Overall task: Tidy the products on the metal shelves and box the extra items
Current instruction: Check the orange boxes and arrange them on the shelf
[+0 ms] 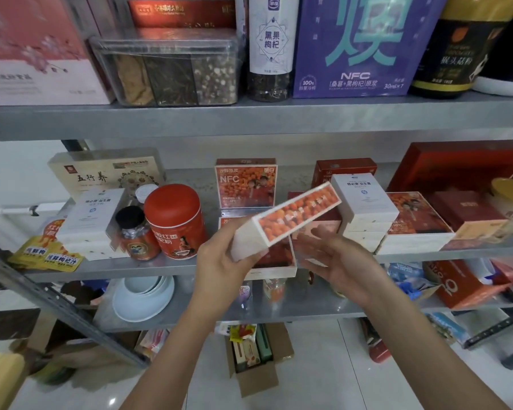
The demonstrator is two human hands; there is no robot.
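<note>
Three metal shelves (249, 116) stand over a white tiled floor (323, 365), where one open cardboard box (258, 359) sits below your hands. Your left hand (222, 261) grips one orange-printed box (296, 214), tilted, above the middle tier. Beyond it stands one matching box (246, 184), upright. Your right hand (344, 264), blurred, seems loose-fingered, holding nothing, just right of it.

Slim white carton (296, 216) with orange-berry print, tilted, far-right end raised, near-left end gripped in left hand (219, 261), just in front of the middle metal shelf (131, 269). Matching carton (246, 184) upright behind it. Open cardboard box (256, 377) on the floor below, packets upright inside.
</note>
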